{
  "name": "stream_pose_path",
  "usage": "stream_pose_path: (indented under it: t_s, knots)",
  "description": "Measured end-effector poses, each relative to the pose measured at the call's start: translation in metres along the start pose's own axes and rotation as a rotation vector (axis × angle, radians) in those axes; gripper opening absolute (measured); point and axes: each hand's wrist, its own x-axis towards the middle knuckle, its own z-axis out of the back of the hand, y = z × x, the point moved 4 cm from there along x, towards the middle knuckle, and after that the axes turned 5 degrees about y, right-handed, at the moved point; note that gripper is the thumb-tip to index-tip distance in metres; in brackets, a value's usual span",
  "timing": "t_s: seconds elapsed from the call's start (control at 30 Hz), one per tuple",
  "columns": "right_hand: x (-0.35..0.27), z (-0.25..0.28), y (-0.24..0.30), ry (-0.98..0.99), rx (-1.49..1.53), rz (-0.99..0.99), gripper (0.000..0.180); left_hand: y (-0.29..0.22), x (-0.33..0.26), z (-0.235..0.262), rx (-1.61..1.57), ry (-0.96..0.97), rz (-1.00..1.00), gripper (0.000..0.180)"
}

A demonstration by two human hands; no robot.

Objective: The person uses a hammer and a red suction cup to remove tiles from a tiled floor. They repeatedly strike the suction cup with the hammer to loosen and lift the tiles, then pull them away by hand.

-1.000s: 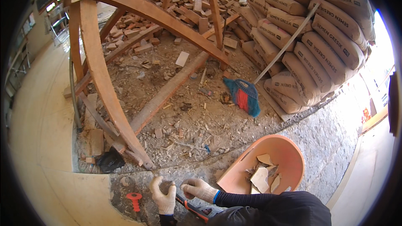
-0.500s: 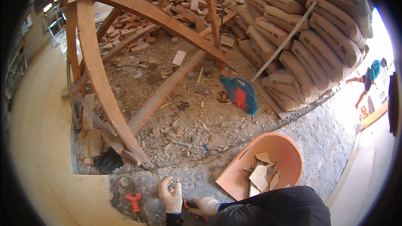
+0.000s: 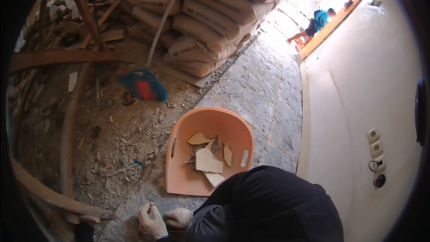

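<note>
View has swung right since the earlier frame: the curved wooden arch frame (image 3: 67,121) that filled the middle now sits at the left edge, the stacked grey cement sacks (image 3: 210,18) have slid to the top centre, and the pale plastered wall (image 3: 358,107) with its sockets (image 3: 374,141) now takes the right side. The orange tool that lay on the ground left of the hands is out of view now. The orange plastic tub (image 3: 206,152) moved from lower right to the centre, lying on the grey stone paving (image 3: 264,89), open side up, with broken pale tile shards (image 3: 208,159) inside. Both hands wear white work gloves and sit close together at the near bottom edge, just beside the tub's near left corner. Left hand (image 3: 152,219) is curled, fingers bent in as if pinching something small; can't tell what, if anything. Right hand (image 3: 178,217) is closed loosely next to it, partly hidden by the dark sleeve (image 3: 268,210). A thin red tool handle (image 3: 172,231) shows just under the hands, long axis running left-right, nearly flat to the ground, both ends covered; which hand grips it can't be told, nor which way its working end points. Blue and red broom head (image 3: 143,85) lies on the rubble floor (image 3: 112,143) far left of the tub, its pale stick leaning up against the sacks. A person in a blue top (image 3: 316,20) bends over far off in the bright doorway.
</note>
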Motion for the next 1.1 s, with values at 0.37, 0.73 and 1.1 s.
stream_pose_path:
  t_s: [0.37, 0.73, 1.1]
  knots:
    - [0.024, 0.066, 0.046, -0.159, 0.228, -0.135, 0.046, -0.018, 0.009, -0.016, -0.318, -0.029, 0.124, 0.011]
    - [0.040, 0.071, 0.098, 0.125, 0.204, -0.105, 0.049, -0.016, 0.004, 0.023, -0.686, -0.183, 0.207, 0.019]
    - [0.043, 0.079, 0.103, -0.103, 0.322, -0.054, 0.034, -0.009, 0.005, 0.026, -0.685, -0.086, 0.167, 0.006]
